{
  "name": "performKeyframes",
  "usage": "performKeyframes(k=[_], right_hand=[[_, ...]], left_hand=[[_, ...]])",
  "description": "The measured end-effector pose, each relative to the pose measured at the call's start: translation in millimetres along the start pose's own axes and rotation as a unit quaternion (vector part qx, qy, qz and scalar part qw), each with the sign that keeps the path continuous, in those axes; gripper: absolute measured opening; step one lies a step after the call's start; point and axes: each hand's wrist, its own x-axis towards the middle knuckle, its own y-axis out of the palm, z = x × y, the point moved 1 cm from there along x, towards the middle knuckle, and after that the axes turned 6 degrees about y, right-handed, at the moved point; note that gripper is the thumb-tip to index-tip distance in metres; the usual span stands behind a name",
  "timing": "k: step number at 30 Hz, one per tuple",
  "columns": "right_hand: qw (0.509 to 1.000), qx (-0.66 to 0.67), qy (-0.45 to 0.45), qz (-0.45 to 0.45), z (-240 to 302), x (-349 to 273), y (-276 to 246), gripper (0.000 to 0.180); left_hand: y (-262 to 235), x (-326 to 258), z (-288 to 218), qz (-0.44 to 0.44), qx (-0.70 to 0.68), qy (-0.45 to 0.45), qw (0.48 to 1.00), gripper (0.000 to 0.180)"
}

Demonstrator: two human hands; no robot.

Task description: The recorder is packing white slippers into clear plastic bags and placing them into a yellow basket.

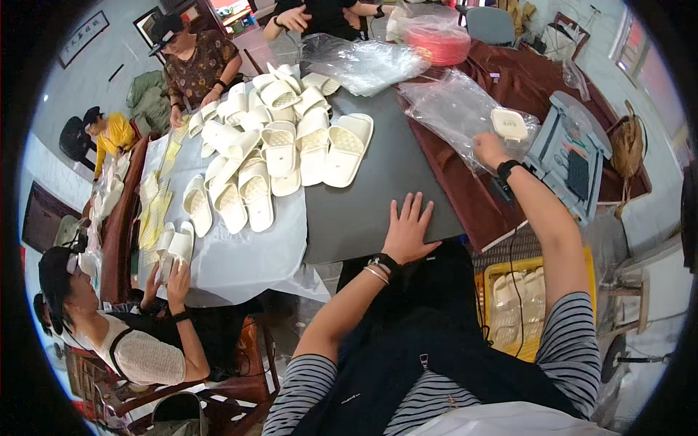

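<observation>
A clear plastic bag (pixel 454 109) with a cream slipper (pixel 509 124) inside lies near the desk's (pixel 385 182) right edge. The right hand (pixel 488 150), arm stretched forward, pinches the bag's near edge. The left hand (pixel 407 231) rests flat, fingers spread, on the desk's near edge, holding nothing.

The dark table top (pixel 385 189) lies bare between the pile of white slippers (pixel 280 149) and the clear plastic bags (pixel 454 109); the grey machine (pixel 574 156) blocks the right side.
</observation>
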Motion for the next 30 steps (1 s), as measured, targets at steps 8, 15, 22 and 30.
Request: performKeyframes(k=[8, 15, 22, 30], right_hand=[[0.825, 0.547, 0.059, 0.132, 7, -6, 1, 0.014], [0.926, 0.257, -0.079, 0.266, 3, -58, -22, 0.011], [0.869, 0.360, -0.095, 0.326, 11, -57, -42, 0.056], [0.913, 0.352, 0.097, 0.182, -35, -28, -14, 0.090]], left_hand=[[-6, -9, 17, 0.011, -0.059, -0.021, 0.998, 0.097], [-59, 65, 39, -0.204, -0.703, -0.204, 0.650, 0.100], [-5, 66, 102, -0.266, -0.634, -0.329, 0.648, 0.059], [-24, -65, 36, -0.174, -0.666, -0.325, 0.648, 0.050]])
